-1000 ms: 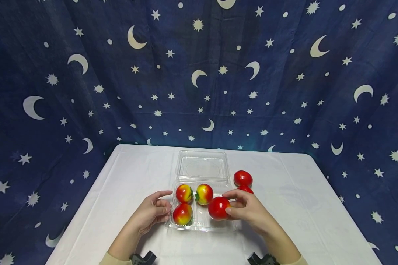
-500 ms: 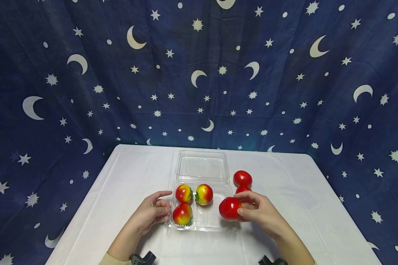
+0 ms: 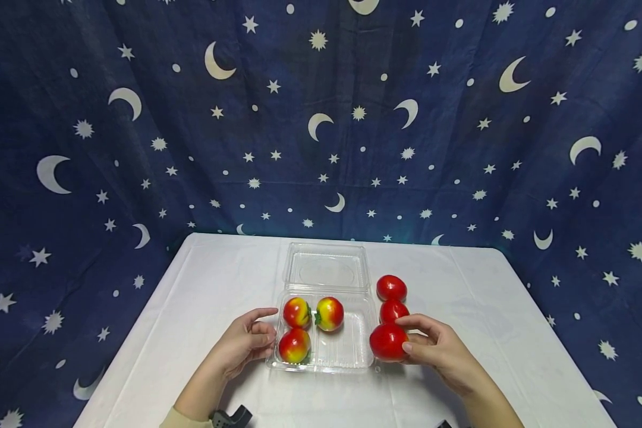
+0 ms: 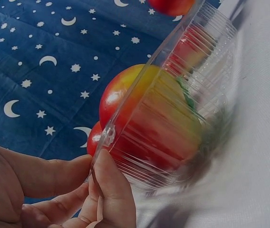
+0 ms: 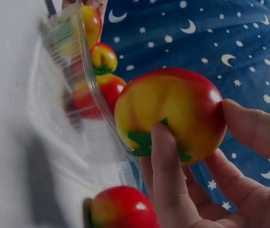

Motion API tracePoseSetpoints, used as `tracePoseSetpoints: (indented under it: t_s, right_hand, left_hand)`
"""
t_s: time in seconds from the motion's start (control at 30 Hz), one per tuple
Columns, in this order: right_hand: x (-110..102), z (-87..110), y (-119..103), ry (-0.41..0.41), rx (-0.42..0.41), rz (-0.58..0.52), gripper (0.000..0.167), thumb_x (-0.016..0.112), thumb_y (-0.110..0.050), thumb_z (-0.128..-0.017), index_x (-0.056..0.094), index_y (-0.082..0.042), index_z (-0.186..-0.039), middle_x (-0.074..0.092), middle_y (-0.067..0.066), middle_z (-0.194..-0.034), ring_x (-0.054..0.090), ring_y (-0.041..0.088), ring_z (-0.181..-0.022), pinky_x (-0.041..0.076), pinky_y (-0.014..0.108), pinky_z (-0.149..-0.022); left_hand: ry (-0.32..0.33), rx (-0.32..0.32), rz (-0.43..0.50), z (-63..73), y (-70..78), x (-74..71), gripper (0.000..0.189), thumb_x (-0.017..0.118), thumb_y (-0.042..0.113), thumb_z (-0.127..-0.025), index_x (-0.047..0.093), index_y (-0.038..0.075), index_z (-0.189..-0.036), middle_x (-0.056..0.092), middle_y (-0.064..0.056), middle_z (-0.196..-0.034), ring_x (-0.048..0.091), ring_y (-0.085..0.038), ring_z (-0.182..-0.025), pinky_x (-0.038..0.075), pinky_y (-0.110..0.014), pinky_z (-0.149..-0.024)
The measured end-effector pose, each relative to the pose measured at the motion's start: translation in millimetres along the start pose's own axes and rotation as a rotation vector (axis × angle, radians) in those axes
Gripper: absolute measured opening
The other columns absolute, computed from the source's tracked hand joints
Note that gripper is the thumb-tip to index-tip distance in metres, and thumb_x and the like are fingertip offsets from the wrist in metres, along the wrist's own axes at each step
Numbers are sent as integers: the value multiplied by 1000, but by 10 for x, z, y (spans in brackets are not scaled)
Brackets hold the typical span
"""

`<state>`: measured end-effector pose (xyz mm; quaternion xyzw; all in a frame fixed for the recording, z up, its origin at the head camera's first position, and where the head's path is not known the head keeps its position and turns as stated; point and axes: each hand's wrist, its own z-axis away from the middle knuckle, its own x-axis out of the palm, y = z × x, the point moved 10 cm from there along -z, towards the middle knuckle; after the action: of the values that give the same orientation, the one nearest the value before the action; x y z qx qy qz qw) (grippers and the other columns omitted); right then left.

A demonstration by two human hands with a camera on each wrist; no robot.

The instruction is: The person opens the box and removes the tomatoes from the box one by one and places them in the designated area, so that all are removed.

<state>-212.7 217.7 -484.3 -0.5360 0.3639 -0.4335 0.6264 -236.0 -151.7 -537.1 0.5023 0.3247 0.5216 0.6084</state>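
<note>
My right hand (image 3: 441, 351) grips a glossy red tomato (image 3: 388, 342) at the right edge of the clear plastic container (image 3: 348, 348). In the right wrist view, the held tomato (image 5: 170, 114) shows a yellow underside and a green leafy calyx, with a fingertip against the leaves. On the opposite side, my left hand (image 3: 248, 342) pinches the container's rim (image 4: 107, 135) between thumb and finger, as the left wrist view shows. Three red-and-yellow tomatoes lie in the container: one at back left (image 3: 296, 312), one at front left (image 3: 294, 346) and another at back middle (image 3: 330, 314).
The container's clear lid (image 3: 326, 266) lies folded back behind it. Two more tomatoes, a far one (image 3: 392, 288) and a nearer one (image 3: 393, 311), sit on the white table (image 3: 460, 297) to the right. A dark star-patterned cloth (image 3: 321, 148) hangs behind.
My right hand has carried the tomato rightward from over the container's front right part to its right edge, beside the two loose tomatoes. My left hand has stayed in place.
</note>
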Motion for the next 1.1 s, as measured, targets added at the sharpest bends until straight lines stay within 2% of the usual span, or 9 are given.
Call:
tracePoseSetpoints:
  t_s: [0.27,0.5,0.73,1.1]
  right_hand:
    - [-156,79,30,45,33,9,49,71,-10,-100,56,4,-145,67,4,-131,80,24,-109,67,45,-92]
    - [-226,113,110,37,37,-4,46,70,-8,-101,58,0,-144,69,1,-130,80,24,-109,66,44,-93]
    - [-314,109,226,43,52,-2,49,70,-10,-101,55,2,-146,73,-1,-128,79,22,-110,67,45,-93]
    - [-428,53,395,94,99,26,57,73,-11,-100,50,7,-149,71,-1,-130,79,19,-109,66,44,-93]
  left_hand:
    - [-3,3,-1,3,13,1,69,67,-6,-95,40,-5,-159,68,-2,-90,64,-12,-74,66,-25,-69]
    - [-5,-2,0,6,10,-2,69,67,-6,-95,40,-5,-159,68,-2,-90,64,-12,-74,65,-25,-69]
    - [-7,-3,3,13,14,4,69,66,-7,-95,40,-4,-159,68,-2,-90,64,-12,-74,65,-24,-70]
    - [-7,-5,14,4,-2,-6,68,66,-7,-96,41,-3,-159,68,-2,-91,64,-12,-75,65,-24,-69]
